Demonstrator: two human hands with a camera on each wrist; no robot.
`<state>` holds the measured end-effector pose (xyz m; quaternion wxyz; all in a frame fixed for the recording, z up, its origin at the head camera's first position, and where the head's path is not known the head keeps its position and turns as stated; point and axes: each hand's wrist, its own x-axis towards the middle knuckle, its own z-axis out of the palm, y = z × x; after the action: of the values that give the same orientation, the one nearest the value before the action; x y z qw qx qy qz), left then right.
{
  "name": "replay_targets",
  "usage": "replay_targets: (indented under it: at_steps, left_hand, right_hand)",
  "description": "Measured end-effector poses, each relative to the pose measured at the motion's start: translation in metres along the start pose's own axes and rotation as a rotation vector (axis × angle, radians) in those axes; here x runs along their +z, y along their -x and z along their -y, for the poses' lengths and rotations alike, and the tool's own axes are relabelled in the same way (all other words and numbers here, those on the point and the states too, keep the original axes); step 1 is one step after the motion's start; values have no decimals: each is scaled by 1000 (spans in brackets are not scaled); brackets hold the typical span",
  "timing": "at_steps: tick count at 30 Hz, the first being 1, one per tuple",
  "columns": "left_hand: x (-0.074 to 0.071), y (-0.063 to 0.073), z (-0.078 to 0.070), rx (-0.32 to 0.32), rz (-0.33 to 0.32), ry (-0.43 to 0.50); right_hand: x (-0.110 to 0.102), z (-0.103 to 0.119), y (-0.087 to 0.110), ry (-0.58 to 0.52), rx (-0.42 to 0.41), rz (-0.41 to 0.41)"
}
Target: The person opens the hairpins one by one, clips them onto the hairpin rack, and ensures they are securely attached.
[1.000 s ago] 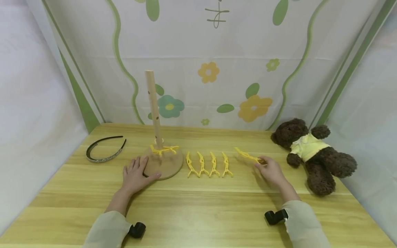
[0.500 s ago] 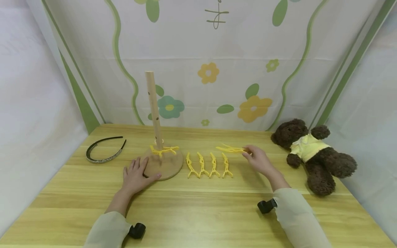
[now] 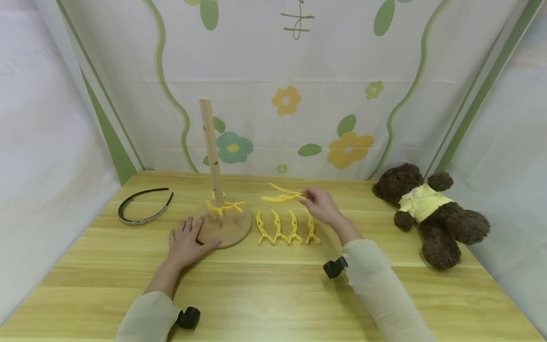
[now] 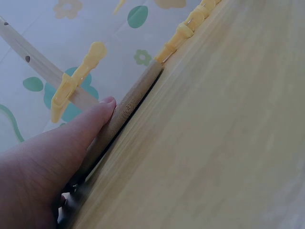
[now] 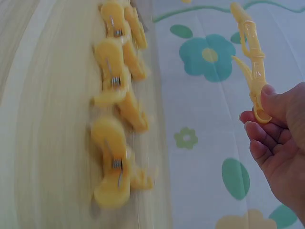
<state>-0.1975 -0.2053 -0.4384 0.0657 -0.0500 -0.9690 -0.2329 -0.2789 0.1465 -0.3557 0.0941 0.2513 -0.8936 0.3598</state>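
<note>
In the head view my right hand [image 3: 320, 205] pinches the end of a yellow hair clip [image 3: 282, 195] between thumb and fingers, its two arms spread apart and aimed left. The right wrist view shows this hair clip [image 5: 255, 57] held up in front of the backdrop. My left hand [image 3: 188, 244] lies spread at the left edge of the wooden stand's round base [image 3: 232, 232], the thumb [image 4: 102, 114] over its rim. Another yellow hair clip [image 3: 232, 205] is fixed across the foot of the stand's upright post [image 3: 211, 147].
Several yellow hair clips [image 3: 278, 228] lie in a row right of the base. A black headband [image 3: 145, 219] with a glittery edge sits at the left. A brown teddy bear [image 3: 440, 218] in a yellow shirt lies at the right. Behind the table hangs a flowered backdrop [image 3: 256, 57].
My right hand has moved left and a little away from me with the hair clip, whose arms have spread apart. My left hand stays in place on the base.
</note>
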Motion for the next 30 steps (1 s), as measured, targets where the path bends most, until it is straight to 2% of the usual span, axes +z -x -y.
replay_targets:
  at_steps: [8, 15, 20, 26, 30]
  left_hand:
    - [1, -1, 1, 3, -2, -11]
    - [1, -1, 2, 6, -3, -19]
    - [0, -1, 1, 9, -12, -15]
    - [-2, -1, -1, 7, -6, -10]
    - [-2, -1, -1, 4, -8, -8]
  right_hand:
    - [29, 32, -22, -37, -58, 40]
    - [53, 57, -39, -63, -64, 69]
    - [69, 70, -47, -75, -84, 100]
    - [82, 81, -55, -93, -61, 126]
    - [86, 87, -60, -63, -53, 124]
